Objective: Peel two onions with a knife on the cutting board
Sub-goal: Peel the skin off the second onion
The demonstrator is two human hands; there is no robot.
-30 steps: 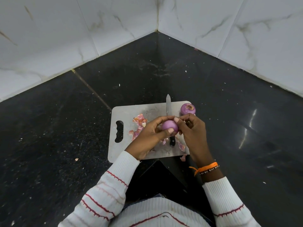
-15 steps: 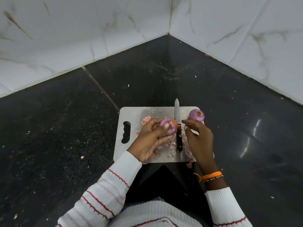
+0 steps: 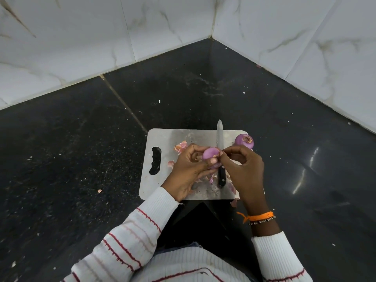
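**Purple Onions on a Grey Board**

Two purple onions are seen, with pink peels on the grey cutting board. The knife is silver with a black handle. The counter is black with white specks. White sleeves are striped red. An orange wristband is worn.

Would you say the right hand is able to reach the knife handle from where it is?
Probably yes: the knife lies free on the cutting board beside the right hand, though its fingers are pinching onion skin.

- A home kitchen corner: white marble-look wall tiles beyond the hands.
- Black stone counter under a cutting board, peels by the left hand.
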